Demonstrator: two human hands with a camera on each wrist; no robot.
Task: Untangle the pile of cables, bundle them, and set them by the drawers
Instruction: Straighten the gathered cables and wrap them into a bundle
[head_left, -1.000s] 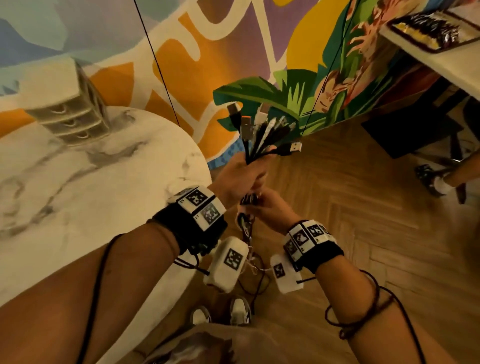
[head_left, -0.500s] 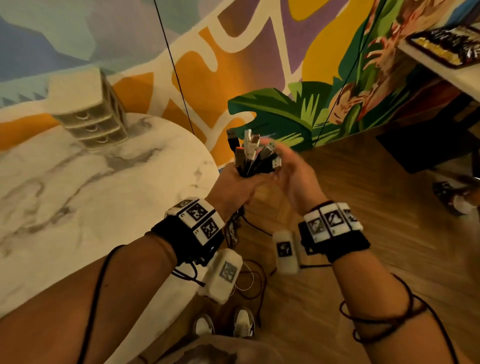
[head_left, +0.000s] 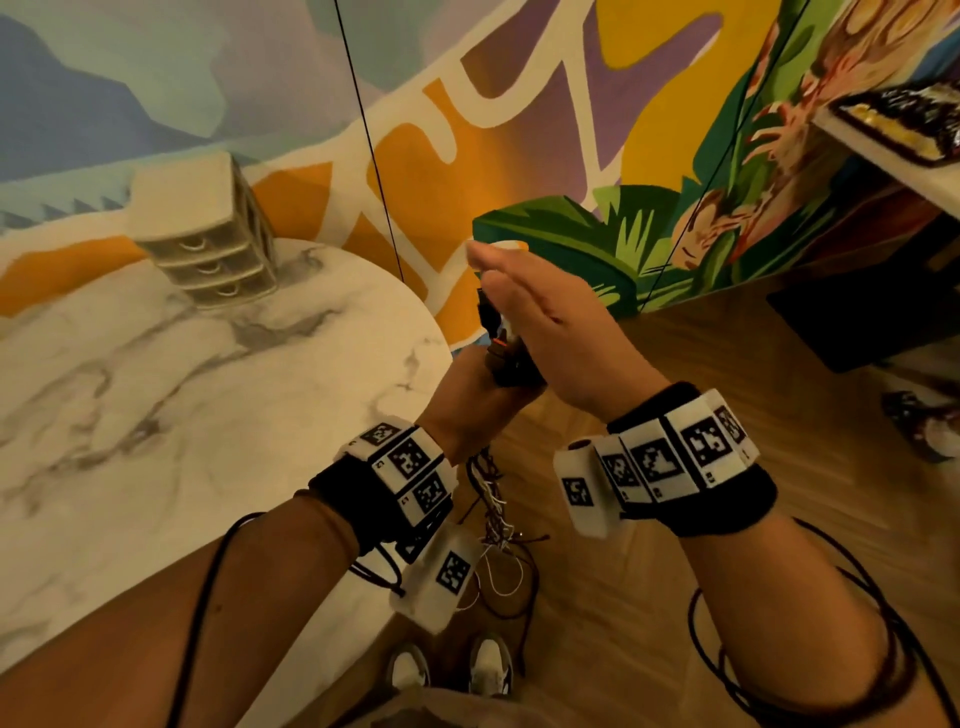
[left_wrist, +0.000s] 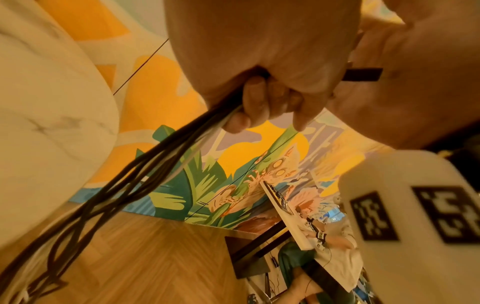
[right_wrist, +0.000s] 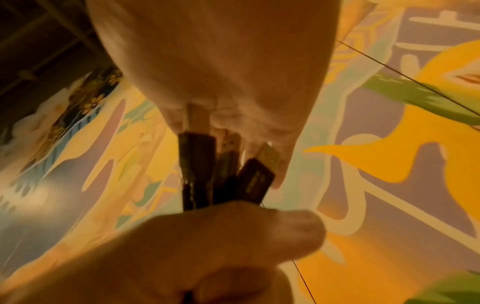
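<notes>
Cables: our left hand clenches the bunch beyond the table edge; our flat, unclenched right hand hides most plugs. Drawers well apart. Lower ends cut off.

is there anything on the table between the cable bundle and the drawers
Nothing visible. The left hand grips the cables off the table's edge, the right hand flat against their plugs. The marble between there and the drawers looks bare.
</notes>
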